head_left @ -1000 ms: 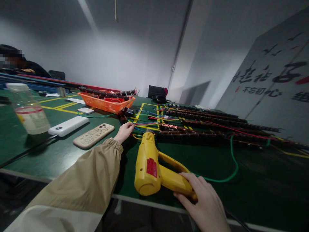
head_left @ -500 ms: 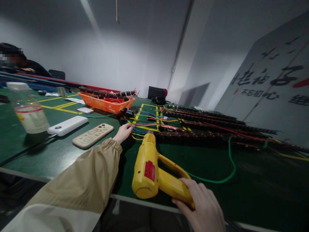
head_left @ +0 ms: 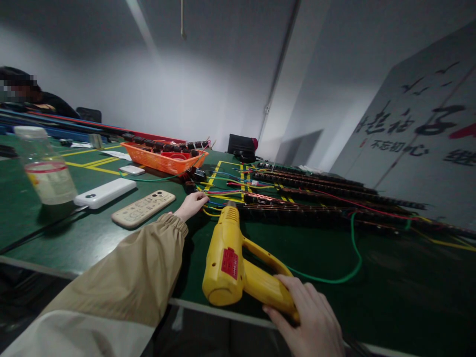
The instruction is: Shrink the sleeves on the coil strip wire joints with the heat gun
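"Yellow heat gun (head_left: 219, 248): where is it, taking the orange basket (head_left: 163, 161) as the landmark?"

"On the wearer's side of the basket and to its right, over the near part of the green table (head_left: 100, 243). Its nozzle (head_left: 231, 204) points away from the wearer, toward the ends of some coloured wires (head_left: 226, 192). Whether its body touches the table is hard to tell."

"And the grip on it?"

"The right hand (head_left: 312, 315) is closed round the lower end of the handle, fingers over the top, thumb along the near side."

"What about the other hand?"

"The left hand (head_left: 191, 204), in a tan sleeve (head_left: 137, 265), is on the near side of the basket, by its right end. Its fingers are bunched together at the wires, but one cannot tell whether a wire is pinched between them."

"What else lies about?"

"Right of the basket, long dark strips (head_left: 316, 213) lie side by side, with the wires at their near-left ends. In front of the basket are a small white case (head_left: 132, 170), then a white power bank (head_left: 106, 194) and a beige phone (head_left: 144, 209). Left of it stands a bottle (head_left: 50, 176). Farther off, beyond the basket's left side, sits another person (head_left: 55, 101) in dark clothing."
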### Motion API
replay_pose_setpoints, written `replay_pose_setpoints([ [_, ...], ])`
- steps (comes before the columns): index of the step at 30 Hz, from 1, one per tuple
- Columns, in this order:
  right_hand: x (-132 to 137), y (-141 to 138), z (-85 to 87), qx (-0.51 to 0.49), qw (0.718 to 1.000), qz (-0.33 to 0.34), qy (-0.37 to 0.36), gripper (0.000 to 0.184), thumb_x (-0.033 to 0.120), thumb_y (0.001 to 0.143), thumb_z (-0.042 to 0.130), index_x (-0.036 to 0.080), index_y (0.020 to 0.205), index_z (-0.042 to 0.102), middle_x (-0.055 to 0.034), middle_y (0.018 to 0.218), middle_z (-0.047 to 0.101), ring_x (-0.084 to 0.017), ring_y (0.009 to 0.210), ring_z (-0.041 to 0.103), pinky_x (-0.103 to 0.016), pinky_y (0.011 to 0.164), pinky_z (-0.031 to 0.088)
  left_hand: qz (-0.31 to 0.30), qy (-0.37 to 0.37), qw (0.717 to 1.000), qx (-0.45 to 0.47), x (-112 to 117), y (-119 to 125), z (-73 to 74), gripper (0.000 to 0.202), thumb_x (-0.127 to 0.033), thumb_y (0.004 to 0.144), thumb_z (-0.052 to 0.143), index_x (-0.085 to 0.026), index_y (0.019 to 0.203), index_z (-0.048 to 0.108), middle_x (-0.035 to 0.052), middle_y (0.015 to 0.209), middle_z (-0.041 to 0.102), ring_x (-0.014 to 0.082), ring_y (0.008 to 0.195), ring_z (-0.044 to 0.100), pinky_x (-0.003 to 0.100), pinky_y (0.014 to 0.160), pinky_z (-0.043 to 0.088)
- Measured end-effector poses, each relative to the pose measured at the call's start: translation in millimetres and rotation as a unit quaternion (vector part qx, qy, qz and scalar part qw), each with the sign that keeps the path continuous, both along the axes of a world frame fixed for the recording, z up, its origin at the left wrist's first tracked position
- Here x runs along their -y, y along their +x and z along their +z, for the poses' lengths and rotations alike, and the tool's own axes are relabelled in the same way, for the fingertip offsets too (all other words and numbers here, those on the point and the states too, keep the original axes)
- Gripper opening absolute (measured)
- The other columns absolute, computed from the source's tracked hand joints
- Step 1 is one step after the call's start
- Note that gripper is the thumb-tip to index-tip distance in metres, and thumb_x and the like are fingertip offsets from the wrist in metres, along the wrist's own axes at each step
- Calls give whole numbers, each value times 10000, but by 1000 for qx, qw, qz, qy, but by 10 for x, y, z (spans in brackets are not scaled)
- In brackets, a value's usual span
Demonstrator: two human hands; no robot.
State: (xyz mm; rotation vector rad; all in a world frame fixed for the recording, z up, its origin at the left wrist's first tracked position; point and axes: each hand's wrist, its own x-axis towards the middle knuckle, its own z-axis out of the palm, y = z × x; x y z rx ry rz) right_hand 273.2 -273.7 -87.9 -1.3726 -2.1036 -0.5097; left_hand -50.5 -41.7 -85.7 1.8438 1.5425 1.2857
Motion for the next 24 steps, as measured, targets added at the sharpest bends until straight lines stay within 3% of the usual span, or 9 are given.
replay_pose_setpoints([
  [6,13,4,9,-14,1000,2,-18,430,473,766,656,265,1118,521,-13,910,645,-196,754,591,-304,653,434,11,13,1000,-11,9,5,15,378,-470,722,511,-143,770,695,28,697,648,165,663,558,245,593,401],
  [11,-52,-65,47,-31,998,35,-37,412,424,753,690,260,1094,525,-13,970,653,-203,820,593,-322,717,436,11,4,999,33,-28,-2,7,372,-461,734,496,-149,759,696,23,662,641,166,654,561,238,584,412],
  [24,-286,-460,224,-56,983,44,-167,356,362,783,690,259,1091,545,-2,1028,623,-214,907,552,-361,772,395,37,-18,998,47,-5,-6,60,406,-440,778,447,-135,836,708,63,809,702,210,792,600,273,709,447],
])
